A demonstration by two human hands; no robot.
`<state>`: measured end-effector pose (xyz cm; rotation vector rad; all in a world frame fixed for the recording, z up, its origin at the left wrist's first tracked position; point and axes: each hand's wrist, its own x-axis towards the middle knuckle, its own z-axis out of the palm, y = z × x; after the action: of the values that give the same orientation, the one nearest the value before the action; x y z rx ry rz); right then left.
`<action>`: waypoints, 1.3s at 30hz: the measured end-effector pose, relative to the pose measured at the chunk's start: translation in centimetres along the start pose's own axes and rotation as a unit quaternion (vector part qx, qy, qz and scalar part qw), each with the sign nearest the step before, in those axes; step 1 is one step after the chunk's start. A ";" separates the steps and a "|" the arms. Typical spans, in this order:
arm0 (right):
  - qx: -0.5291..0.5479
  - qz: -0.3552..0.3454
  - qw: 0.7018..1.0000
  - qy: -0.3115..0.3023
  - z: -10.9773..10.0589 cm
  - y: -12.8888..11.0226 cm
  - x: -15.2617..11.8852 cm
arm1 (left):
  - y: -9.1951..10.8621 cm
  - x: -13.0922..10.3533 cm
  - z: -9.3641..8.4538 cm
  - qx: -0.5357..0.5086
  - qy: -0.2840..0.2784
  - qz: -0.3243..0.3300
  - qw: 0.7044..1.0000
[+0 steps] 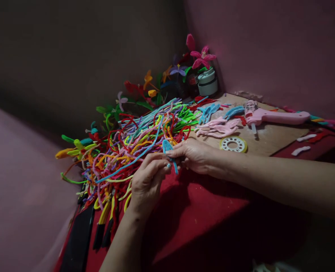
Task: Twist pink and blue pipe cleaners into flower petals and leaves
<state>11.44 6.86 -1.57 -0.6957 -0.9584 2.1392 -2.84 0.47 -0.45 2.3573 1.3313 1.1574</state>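
Note:
A light blue pipe cleaner point(167, 146), bent into a narrow loop like a petal, is between my two hands over the front edge of a big pile of pipe cleaners point(139, 139). My right hand point(197, 155) pinches it between thumb and fingers, and a loose blue end hangs below. From the left, my left hand point(149, 177) meets it with fingers closed, a small bit of blue showing at the fingertips. How far the left fingers wrap round it is partly hidden. Just beyond my hands, a long straight blue pipe cleaner point(133, 163) lies across the pile.
Pink petal shapes point(220, 127), blue shapes point(208, 113), a roll of tape point(233, 144) and a pink glue gun point(278, 115) lie on a brown board point(265, 145). Pipe-cleaner flowers point(203, 57) stand behind. Pliers with yellow handles point(103, 217) rest at left on the red table point(201, 219).

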 end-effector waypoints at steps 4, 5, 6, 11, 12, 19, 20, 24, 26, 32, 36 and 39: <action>-0.026 -0.004 1.000 0.011 0.0 0.2 0.0 | 0.3 -0.1 -0.1 -0.104 0.004 -0.115 0.988; -0.031 -0.006 0.999 0.013 0.0 0.2 0.0 | 0.3 -0.2 -0.1 -0.109 0.014 -0.139 0.984; -0.038 -0.010 0.999 0.011 0.1 0.2 0.0 | 0.4 -0.2 -0.1 -0.107 0.027 -0.159 0.981; -0.122 -0.066 0.990 0.015 -0.1 0.5 0.2 | 0.6 -0.3 -0.2 -0.019 0.053 -0.178 0.982; -0.147 -0.073 0.986 0.019 -0.2 0.6 0.2 | 0.6 -0.3 -0.2 0.002 0.047 -0.172 0.984; -0.296 -0.119 0.948 0.012 -0.5 0.7 -0.1 | 0.5 -0.4 0.3 0.099 0.027 -0.140 0.985; -0.318 -0.127 0.940 0.015 -0.4 0.6 -0.3 | 0.5 -0.4 0.3 0.107 0.029 -0.143 0.983; -0.372 -0.166 0.913 0.020 0.3 0.4 -0.9 | 0.6 -0.4 0.3 0.126 0.029 -0.165 0.978; -0.382 -0.191 0.904 0.013 0.4 0.5 -0.9 | 0.7 -0.4 0.4 0.141 0.034 -0.170 0.975; -0.366 -0.170 0.915 -0.002 0.1 0.8 -0.5 | 0.8 -0.5 0.8 0.267 0.047 -0.079 0.959; -0.334 -0.233 0.913 -0.028 0.0 1.2 -0.5 | 0.4 -0.9 0.8 0.287 0.033 -0.011 0.957; -0.361 -0.280 0.889 -0.028 0.1 1.6 -0.7 | 0.3 -1.2 0.8 0.279 0.026 -0.001 0.960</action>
<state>11.27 5.51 -2.62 -0.5868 -1.7707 1.2751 -2.44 -0.46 -1.48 2.6995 1.8797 0.9360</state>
